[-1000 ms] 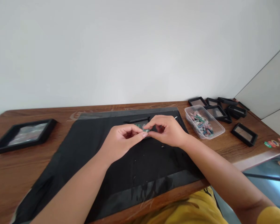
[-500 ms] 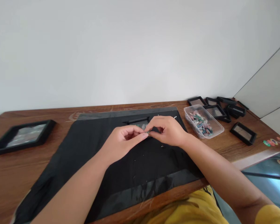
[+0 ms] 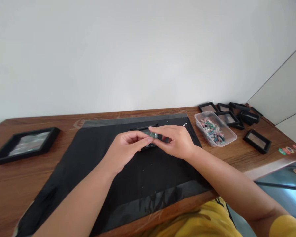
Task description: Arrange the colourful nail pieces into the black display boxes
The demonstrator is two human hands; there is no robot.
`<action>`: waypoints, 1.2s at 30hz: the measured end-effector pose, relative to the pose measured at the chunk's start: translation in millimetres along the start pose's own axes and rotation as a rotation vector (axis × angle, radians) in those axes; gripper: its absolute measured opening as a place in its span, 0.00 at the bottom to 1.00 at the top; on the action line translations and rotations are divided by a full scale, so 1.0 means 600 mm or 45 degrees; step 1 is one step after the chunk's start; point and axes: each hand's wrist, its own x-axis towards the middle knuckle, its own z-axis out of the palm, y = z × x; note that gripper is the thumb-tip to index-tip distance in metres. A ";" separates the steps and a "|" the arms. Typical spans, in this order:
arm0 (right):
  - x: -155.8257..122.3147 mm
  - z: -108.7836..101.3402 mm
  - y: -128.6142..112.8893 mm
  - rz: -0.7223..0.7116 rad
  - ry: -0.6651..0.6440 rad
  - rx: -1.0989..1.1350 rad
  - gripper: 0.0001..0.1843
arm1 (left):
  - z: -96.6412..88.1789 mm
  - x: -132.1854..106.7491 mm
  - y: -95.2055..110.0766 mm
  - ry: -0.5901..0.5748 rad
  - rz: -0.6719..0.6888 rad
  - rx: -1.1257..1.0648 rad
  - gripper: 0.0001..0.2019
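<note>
black frame (image 3: 143, 127), long axis left-right, beneath left hand (image 3: 123, 148) and right hand (image 3: 178, 141)

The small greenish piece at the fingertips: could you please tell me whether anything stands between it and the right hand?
Nothing visible does: the right hand is right at the small greenish piece, and the left hand is there too.

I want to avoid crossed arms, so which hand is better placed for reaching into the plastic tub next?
The right hand, I judge. The plastic tub stands to the right of the black mat, nearer this hand; the left hand would likely have to cross the right one.
</note>
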 end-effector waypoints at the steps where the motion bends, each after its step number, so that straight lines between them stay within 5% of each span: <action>1: -0.001 0.002 -0.001 0.030 -0.007 -0.007 0.16 | 0.000 0.000 -0.002 0.000 -0.006 0.003 0.14; 10: 0.007 -0.005 -0.007 0.307 -0.033 0.180 0.20 | -0.018 0.003 0.005 -0.020 0.148 0.044 0.14; 17: 0.013 -0.004 0.004 0.539 -0.330 0.026 0.21 | -0.044 0.014 -0.009 0.571 0.592 -0.020 0.20; 21: 0.012 0.000 0.001 0.581 -0.411 -0.047 0.24 | -0.041 0.022 -0.016 0.701 0.551 0.054 0.20; 36: 0.007 0.004 0.009 0.533 -0.432 -0.041 0.27 | -0.029 0.008 0.015 0.664 0.385 0.202 0.22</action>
